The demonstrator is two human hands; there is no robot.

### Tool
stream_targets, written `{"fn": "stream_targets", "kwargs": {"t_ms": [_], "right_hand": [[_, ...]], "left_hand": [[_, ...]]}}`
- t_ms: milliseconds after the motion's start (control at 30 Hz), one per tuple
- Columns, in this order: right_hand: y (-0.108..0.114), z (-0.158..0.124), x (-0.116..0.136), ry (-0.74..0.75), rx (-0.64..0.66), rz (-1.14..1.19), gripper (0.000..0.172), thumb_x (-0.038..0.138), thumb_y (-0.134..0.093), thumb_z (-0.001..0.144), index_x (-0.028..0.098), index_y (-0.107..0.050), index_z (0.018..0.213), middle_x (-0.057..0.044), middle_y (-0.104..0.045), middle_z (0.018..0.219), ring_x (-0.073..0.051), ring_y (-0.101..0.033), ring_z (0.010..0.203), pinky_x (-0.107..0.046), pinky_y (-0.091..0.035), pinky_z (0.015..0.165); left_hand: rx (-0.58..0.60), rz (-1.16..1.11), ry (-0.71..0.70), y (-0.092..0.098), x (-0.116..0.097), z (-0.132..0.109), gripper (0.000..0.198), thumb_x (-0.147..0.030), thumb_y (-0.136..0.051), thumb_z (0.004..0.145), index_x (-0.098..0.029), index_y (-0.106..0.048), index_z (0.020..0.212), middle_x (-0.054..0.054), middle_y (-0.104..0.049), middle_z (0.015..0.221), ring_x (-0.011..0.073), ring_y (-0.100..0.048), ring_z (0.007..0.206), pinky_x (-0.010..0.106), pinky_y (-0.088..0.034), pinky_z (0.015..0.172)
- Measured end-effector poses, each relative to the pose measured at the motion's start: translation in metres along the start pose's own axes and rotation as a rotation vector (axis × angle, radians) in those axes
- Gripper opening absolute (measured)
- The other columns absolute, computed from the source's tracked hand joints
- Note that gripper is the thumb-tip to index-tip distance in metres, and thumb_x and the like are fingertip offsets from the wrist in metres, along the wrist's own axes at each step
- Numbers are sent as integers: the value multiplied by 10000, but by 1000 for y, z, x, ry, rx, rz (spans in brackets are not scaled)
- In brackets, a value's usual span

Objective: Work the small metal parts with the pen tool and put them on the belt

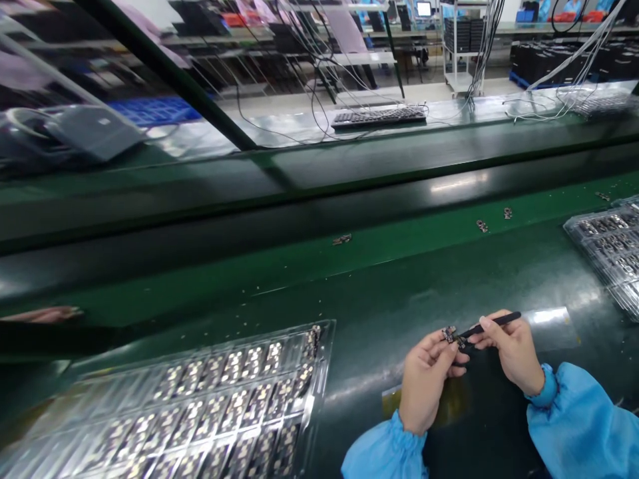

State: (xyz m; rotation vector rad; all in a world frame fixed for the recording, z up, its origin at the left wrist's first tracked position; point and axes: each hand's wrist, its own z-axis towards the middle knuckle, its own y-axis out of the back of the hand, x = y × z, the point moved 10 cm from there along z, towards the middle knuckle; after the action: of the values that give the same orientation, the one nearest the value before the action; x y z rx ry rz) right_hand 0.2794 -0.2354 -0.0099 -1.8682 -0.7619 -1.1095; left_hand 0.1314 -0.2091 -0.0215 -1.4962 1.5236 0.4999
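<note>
My left hand (424,379) pinches a small dark circuit board (450,334) between thumb and fingers, above the green work surface. In my right hand (516,352) is a slim black tool that looks like tweezers (508,319), gripped like a pen. Its tip reaches the lower right part of the board; whether it grips anything there is too small to tell. To the left of my hands lies a clear plastic tray (327,352) with rows of similar boards, blurred towards its left end. Both forearms wear blue sleeves.
More trays of boards (606,243) are stacked at the right. Loose boards (482,226) lie on the green strip beyond my hands, another (342,239) further left. Another person's hand (47,314) shows at the left edge. A keyboard (379,118) and cables stand behind the dark ledge.
</note>
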Motion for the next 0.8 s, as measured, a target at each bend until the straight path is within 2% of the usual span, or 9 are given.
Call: {"fn": "stream_targets", "kwargs": {"t_ms": [333,800], "right_hand": [[-1,-2,8,58,13,-135,245,369,-687,744,142,-598,724,-29,-683,600,-156,-681,568,-202,-542,499],[-4,-4,14,53,-9,-176,298,421,-691,716,140,-593,704,-36,-678,565,-166,-673,519,-225,-544,469]], "left_hand": [[-8,-21,3,0,-2,-2,392,-258,-723,657,-103,-545,970,38,-665,702,144,-635,637,224,-515,544],[-39,-37,13,1,-5,-5,420,-274,-758,611,-117,-554,943,38,-674,705,154,-645,630,225,-513,541]]}}
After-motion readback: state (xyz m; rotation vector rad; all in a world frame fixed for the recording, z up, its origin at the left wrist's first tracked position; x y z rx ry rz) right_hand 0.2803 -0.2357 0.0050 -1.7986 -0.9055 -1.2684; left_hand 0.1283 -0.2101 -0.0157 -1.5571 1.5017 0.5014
